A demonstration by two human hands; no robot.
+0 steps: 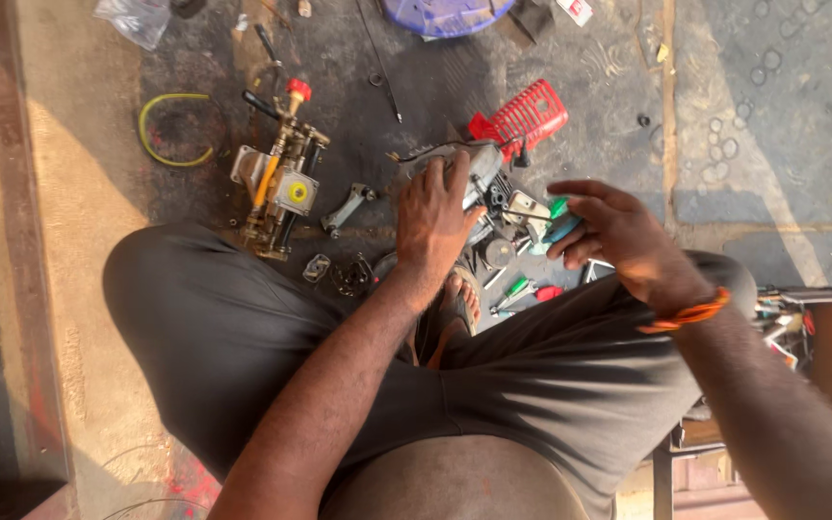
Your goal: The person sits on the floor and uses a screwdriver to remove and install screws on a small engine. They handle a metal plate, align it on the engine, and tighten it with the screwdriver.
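I sit low with my knees apart in dark shorts. A small grey engine [486, 169] with a red ribbed cover [525, 116] lies on the dirty concrete floor between my knees. My left hand [435, 217] rests on top of it, fingers curled over the grey housing. To its right, my right hand [613, 231], with an orange band at the wrist, holds a green-handled screwdriver [559, 217] whose shaft points left at the engine.
A brass and yellow pump assembly [279, 178] with a red cap lies left of the engine. Near it are a grey metal bracket [347, 207], a yellow-green hose loop [173, 130] and small dark parts [349, 274]. More screwdrivers [522, 292] lie by my sandalled foot. A blue lid [445, 14] sits at the top.
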